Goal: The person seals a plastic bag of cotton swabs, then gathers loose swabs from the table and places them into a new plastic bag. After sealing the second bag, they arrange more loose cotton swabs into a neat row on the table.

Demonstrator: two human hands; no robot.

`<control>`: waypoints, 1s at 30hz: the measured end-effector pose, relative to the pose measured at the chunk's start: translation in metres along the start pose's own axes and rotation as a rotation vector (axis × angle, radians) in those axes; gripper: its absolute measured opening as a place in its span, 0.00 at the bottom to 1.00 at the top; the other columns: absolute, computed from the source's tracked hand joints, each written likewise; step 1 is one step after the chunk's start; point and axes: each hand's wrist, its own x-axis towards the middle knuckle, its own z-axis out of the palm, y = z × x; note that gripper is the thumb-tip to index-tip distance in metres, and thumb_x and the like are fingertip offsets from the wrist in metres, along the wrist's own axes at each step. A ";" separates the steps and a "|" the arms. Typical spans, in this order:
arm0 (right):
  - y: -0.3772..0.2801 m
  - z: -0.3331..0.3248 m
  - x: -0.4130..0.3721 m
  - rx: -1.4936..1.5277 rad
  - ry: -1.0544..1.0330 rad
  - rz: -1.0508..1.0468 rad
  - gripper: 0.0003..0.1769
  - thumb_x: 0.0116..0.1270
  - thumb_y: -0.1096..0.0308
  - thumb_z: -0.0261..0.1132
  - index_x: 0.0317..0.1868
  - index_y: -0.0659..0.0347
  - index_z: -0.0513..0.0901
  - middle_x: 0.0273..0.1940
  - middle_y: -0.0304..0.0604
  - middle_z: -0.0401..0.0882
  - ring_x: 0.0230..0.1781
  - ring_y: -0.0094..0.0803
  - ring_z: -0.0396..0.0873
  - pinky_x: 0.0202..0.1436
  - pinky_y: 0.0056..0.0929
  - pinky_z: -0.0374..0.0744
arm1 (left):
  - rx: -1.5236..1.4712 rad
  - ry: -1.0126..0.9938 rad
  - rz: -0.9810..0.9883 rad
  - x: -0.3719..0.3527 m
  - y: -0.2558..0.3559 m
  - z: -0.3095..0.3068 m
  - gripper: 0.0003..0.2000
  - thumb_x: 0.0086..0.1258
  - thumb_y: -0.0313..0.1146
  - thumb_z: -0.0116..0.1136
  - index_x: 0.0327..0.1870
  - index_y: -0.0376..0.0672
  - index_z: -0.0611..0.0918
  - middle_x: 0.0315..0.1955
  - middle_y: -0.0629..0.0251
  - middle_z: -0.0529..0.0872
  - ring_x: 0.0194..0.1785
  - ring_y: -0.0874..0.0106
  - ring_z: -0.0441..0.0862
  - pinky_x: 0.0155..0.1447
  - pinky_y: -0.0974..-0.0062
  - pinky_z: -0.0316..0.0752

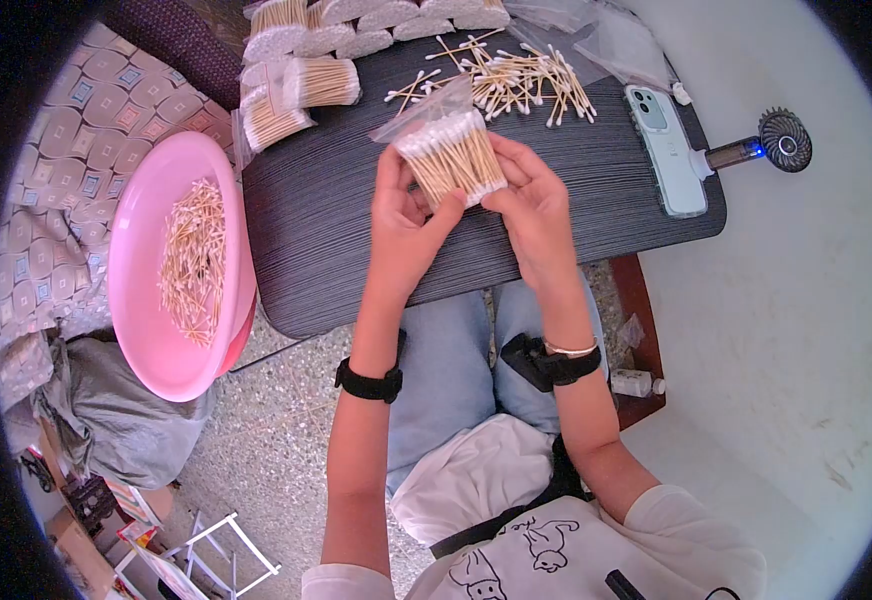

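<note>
Between my two hands is a clear plastic bag of cotton swabs [454, 157], held tilted above the dark table [336, 230]. The bag's flap sticks up loosely at its top left. My left hand [408, 205] grips the bag's left side, thumb across the front. On the right edge and lower corner, my right hand [531, 195] pinches the bag with thumb and fingers. Just beyond my hands lies a loose heap of cotton swabs [526, 80], pointing in many directions.
Several filled swab bags [326, 82] are stacked at the back left. A pink basin [136, 290] with loose swabs stands left of the table. On the right lie a phone [668, 160] and a small fan [784, 140]; empty plastic bags [626, 48] lie at the back.
</note>
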 end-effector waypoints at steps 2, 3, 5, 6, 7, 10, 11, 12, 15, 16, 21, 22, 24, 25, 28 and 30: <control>-0.002 0.004 0.000 0.015 0.047 0.012 0.29 0.54 0.86 0.57 0.60 0.75 0.67 0.55 0.52 0.76 0.55 0.31 0.76 0.59 0.26 0.73 | -0.017 0.000 -0.011 0.000 0.001 0.001 0.32 0.61 0.17 0.58 0.66 0.36 0.58 0.58 0.58 0.72 0.59 0.69 0.75 0.60 0.73 0.74; 0.000 0.005 0.000 0.022 0.058 0.000 0.28 0.55 0.85 0.58 0.59 0.74 0.69 0.54 0.52 0.77 0.54 0.30 0.77 0.58 0.26 0.73 | -0.025 0.000 -0.016 0.000 0.002 0.002 0.32 0.61 0.17 0.58 0.66 0.36 0.58 0.57 0.58 0.73 0.59 0.69 0.75 0.60 0.73 0.74; 0.003 0.005 0.002 0.036 0.081 -0.023 0.24 0.57 0.83 0.62 0.56 0.72 0.71 0.53 0.51 0.78 0.52 0.30 0.78 0.57 0.25 0.74 | 0.016 -0.031 -0.028 -0.001 0.003 0.001 0.32 0.60 0.17 0.58 0.66 0.36 0.59 0.57 0.58 0.73 0.59 0.70 0.75 0.59 0.74 0.74; 0.003 0.005 0.003 0.033 0.093 -0.009 0.24 0.57 0.82 0.62 0.56 0.72 0.71 0.53 0.50 0.78 0.52 0.29 0.78 0.56 0.25 0.74 | 0.036 -0.046 -0.033 -0.002 0.003 0.000 0.32 0.60 0.17 0.58 0.66 0.36 0.59 0.56 0.58 0.73 0.59 0.70 0.75 0.59 0.74 0.74; 0.003 0.004 0.005 0.029 0.104 0.006 0.24 0.57 0.81 0.63 0.56 0.71 0.71 0.53 0.50 0.78 0.52 0.29 0.77 0.56 0.25 0.74 | 0.023 -0.041 -0.023 -0.002 0.003 0.000 0.33 0.59 0.16 0.58 0.66 0.36 0.59 0.57 0.58 0.73 0.59 0.70 0.75 0.59 0.74 0.74; 0.000 0.000 0.004 0.004 0.080 -0.047 0.26 0.58 0.78 0.65 0.57 0.68 0.70 0.52 0.48 0.78 0.51 0.29 0.77 0.54 0.26 0.74 | 0.006 -0.039 0.009 -0.002 0.000 0.000 0.34 0.57 0.16 0.57 0.67 0.35 0.59 0.58 0.57 0.74 0.59 0.69 0.75 0.59 0.73 0.72; -0.001 -0.002 0.005 -0.005 0.058 -0.082 0.26 0.58 0.77 0.66 0.58 0.67 0.70 0.52 0.48 0.79 0.51 0.29 0.77 0.53 0.26 0.74 | 0.017 -0.044 0.023 -0.002 -0.002 -0.001 0.34 0.57 0.17 0.57 0.67 0.35 0.60 0.58 0.57 0.74 0.59 0.69 0.75 0.60 0.73 0.72; -0.005 -0.002 0.006 -0.107 0.065 -0.189 0.26 0.58 0.76 0.66 0.58 0.66 0.71 0.51 0.47 0.79 0.51 0.29 0.77 0.53 0.26 0.74 | 0.027 -0.048 0.036 -0.001 -0.003 -0.002 0.35 0.56 0.17 0.57 0.68 0.35 0.60 0.58 0.56 0.74 0.59 0.69 0.75 0.60 0.73 0.71; -0.024 -0.005 0.008 -0.433 0.063 -0.429 0.22 0.58 0.73 0.67 0.54 0.62 0.76 0.49 0.44 0.81 0.50 0.29 0.77 0.52 0.28 0.74 | 0.230 -0.157 0.164 0.000 -0.001 -0.005 0.35 0.55 0.19 0.58 0.68 0.35 0.62 0.57 0.55 0.76 0.58 0.69 0.76 0.61 0.74 0.70; -0.033 -0.006 0.009 -0.553 0.039 -0.458 0.20 0.57 0.72 0.68 0.51 0.62 0.78 0.48 0.43 0.81 0.49 0.29 0.78 0.51 0.28 0.74 | 0.260 -0.164 0.178 0.000 0.001 -0.004 0.35 0.55 0.19 0.58 0.68 0.36 0.63 0.55 0.55 0.77 0.57 0.70 0.76 0.60 0.74 0.70; -0.046 -0.020 0.012 -0.878 0.065 -0.565 0.08 0.53 0.70 0.71 0.35 0.60 0.86 0.42 0.41 0.83 0.43 0.32 0.79 0.49 0.29 0.74 | 0.185 -0.118 0.033 -0.004 0.013 0.000 0.32 0.57 0.19 0.58 0.66 0.41 0.65 0.48 0.58 0.80 0.51 0.73 0.79 0.57 0.75 0.72; -0.049 -0.019 0.010 -0.916 0.112 -0.600 0.07 0.53 0.70 0.72 0.33 0.60 0.86 0.40 0.41 0.83 0.42 0.32 0.79 0.48 0.29 0.75 | 0.120 -0.082 0.024 -0.004 0.014 0.001 0.31 0.58 0.19 0.57 0.65 0.41 0.65 0.46 0.58 0.80 0.50 0.74 0.79 0.55 0.76 0.73; -0.051 -0.018 0.009 -0.946 0.212 -0.650 0.06 0.53 0.71 0.71 0.32 0.61 0.86 0.34 0.40 0.83 0.36 0.31 0.79 0.42 0.26 0.76 | -0.010 -0.010 0.005 -0.003 0.016 0.005 0.27 0.61 0.20 0.57 0.63 0.41 0.65 0.43 0.60 0.81 0.48 0.75 0.79 0.49 0.78 0.77; -0.051 -0.017 0.008 -0.947 0.206 -0.610 0.06 0.53 0.71 0.71 0.32 0.61 0.86 0.33 0.40 0.83 0.34 0.31 0.79 0.41 0.26 0.76 | -0.053 0.002 -0.023 -0.003 0.016 0.007 0.26 0.63 0.20 0.56 0.62 0.41 0.65 0.42 0.59 0.81 0.46 0.75 0.80 0.45 0.79 0.77; -0.058 -0.011 0.000 -1.009 0.204 -0.545 0.05 0.55 0.73 0.70 0.33 0.63 0.86 0.30 0.39 0.82 0.30 0.27 0.78 0.37 0.23 0.75 | -0.105 0.007 -0.078 -0.003 0.015 0.008 0.20 0.67 0.23 0.53 0.59 0.40 0.65 0.41 0.58 0.81 0.39 0.73 0.82 0.33 0.81 0.78; -0.060 -0.010 -0.003 -1.128 0.216 -0.578 0.05 0.59 0.75 0.68 0.35 0.66 0.85 0.31 0.38 0.82 0.30 0.21 0.77 0.38 0.19 0.74 | -0.035 -0.020 -0.074 -0.003 0.011 0.005 0.16 0.70 0.26 0.52 0.57 0.39 0.68 0.41 0.57 0.81 0.33 0.71 0.82 0.27 0.79 0.77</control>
